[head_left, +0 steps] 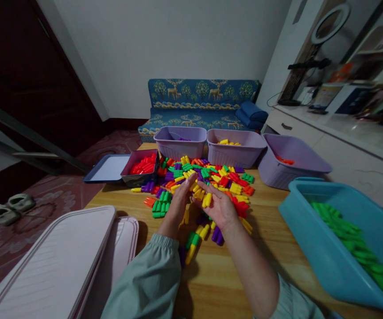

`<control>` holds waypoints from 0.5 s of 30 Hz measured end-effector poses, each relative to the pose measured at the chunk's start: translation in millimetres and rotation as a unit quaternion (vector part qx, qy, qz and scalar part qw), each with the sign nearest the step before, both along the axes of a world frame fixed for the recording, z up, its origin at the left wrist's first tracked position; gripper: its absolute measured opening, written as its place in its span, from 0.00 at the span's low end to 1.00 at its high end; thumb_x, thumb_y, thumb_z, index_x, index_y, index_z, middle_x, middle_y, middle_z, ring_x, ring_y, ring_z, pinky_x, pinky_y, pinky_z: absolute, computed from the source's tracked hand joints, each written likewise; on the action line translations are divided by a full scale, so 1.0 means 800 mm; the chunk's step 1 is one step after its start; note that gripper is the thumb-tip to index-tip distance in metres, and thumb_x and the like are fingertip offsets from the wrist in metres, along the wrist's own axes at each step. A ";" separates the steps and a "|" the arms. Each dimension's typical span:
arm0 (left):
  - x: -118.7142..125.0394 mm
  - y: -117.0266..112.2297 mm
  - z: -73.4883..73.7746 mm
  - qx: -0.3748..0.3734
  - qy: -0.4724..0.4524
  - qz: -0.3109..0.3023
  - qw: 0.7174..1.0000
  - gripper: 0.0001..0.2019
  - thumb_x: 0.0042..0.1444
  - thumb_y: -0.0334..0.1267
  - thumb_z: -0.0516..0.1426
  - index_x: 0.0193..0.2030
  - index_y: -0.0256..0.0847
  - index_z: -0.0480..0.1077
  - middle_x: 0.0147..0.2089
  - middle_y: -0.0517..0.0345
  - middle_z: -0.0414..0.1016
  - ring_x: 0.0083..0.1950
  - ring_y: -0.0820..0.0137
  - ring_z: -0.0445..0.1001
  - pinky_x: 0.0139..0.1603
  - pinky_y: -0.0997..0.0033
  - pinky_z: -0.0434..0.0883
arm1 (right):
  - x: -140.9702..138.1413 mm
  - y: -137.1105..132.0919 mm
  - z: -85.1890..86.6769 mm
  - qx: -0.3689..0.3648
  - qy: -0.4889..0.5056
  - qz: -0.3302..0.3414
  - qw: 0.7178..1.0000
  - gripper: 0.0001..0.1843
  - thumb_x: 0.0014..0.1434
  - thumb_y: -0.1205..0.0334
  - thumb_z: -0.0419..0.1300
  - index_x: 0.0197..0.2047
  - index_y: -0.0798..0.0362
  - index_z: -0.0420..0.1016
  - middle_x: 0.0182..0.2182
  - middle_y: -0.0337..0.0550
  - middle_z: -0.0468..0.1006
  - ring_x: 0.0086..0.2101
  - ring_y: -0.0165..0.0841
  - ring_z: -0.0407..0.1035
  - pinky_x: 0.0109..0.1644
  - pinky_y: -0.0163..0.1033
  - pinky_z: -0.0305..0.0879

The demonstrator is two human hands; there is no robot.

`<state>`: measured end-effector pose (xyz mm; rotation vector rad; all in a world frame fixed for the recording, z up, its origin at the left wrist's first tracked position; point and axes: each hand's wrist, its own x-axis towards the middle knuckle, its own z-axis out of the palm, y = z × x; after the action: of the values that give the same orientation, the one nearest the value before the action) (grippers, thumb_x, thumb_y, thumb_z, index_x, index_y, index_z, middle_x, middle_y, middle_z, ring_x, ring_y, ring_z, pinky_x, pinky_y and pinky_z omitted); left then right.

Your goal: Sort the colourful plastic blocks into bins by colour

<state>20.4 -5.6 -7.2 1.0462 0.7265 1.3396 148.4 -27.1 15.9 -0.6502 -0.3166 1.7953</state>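
A heap of coloured plastic pieces (207,177) in yellow, green, red, purple and orange lies on the wooden table (211,274). My left hand (179,204) hovers over the near edge of the heap, fingers stretched toward my right hand. My right hand (219,206) is palm up with yellow pieces (206,199) lying in its curled fingers. More yellow, green and purple pieces (198,235) lie under both wrists.
Three lilac bins (179,141) (235,148) (291,161) stand behind the heap; the middle holds yellow pieces, the right one red. A dark box of red pieces (141,167) and a blue lid (105,169) are left. A blue tub with green pieces (344,230) stands right. Pink lids (55,261) lie near left.
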 end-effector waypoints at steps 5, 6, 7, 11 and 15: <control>-0.002 -0.003 0.006 0.005 0.008 -0.006 1.000 0.24 0.60 0.51 0.54 0.59 0.40 0.71 0.64 0.48 0.67 0.68 0.59 0.60 0.69 0.56 0.55 | 0.000 -0.002 0.006 -0.005 0.004 -0.015 1.000 0.12 0.58 0.66 0.58 0.45 0.57 0.74 0.37 0.48 0.80 0.38 0.36 0.76 0.42 0.45 0.76; -0.001 -0.004 0.007 0.008 0.004 -0.010 1.000 0.24 0.60 0.51 0.53 0.59 0.40 0.71 0.64 0.48 0.67 0.68 0.59 0.60 0.69 0.56 0.55 | 0.000 -0.002 0.007 -0.005 0.003 -0.015 1.000 0.12 0.58 0.66 0.58 0.45 0.57 0.74 0.37 0.47 0.80 0.38 0.36 0.76 0.42 0.45 0.76; -0.001 -0.004 0.008 0.013 0.005 -0.012 1.000 0.25 0.61 0.51 0.53 0.59 0.40 0.70 0.64 0.49 0.67 0.68 0.59 0.61 0.68 0.56 0.56 | 0.001 -0.003 0.009 -0.004 0.000 -0.016 1.000 0.12 0.58 0.66 0.58 0.46 0.56 0.74 0.37 0.47 0.80 0.37 0.36 0.76 0.42 0.45 0.76; -0.003 0.000 0.004 0.064 0.130 0.088 0.986 0.22 0.61 0.47 0.52 0.57 0.40 0.71 0.63 0.49 0.68 0.66 0.59 0.63 0.68 0.55 0.57 | 0.006 -0.002 0.011 -0.007 -0.014 -0.012 1.000 0.12 0.59 0.64 0.57 0.46 0.57 0.74 0.37 0.48 0.80 0.38 0.37 0.76 0.44 0.48 0.76; -0.006 0.006 -0.011 0.112 0.389 0.237 0.883 0.17 0.59 0.37 0.53 0.53 0.38 0.73 0.63 0.44 0.67 0.67 0.57 0.60 0.68 0.53 0.56 | 0.017 0.000 0.013 -0.007 -0.010 -0.061 0.998 0.10 0.62 0.63 0.53 0.43 0.56 0.73 0.40 0.49 0.80 0.41 0.38 0.76 0.47 0.51 0.74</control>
<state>15.4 -1.2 -16.0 1.7053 1.5286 1.4168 161.9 -27.1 26.4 -0.6832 -0.2729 1.6765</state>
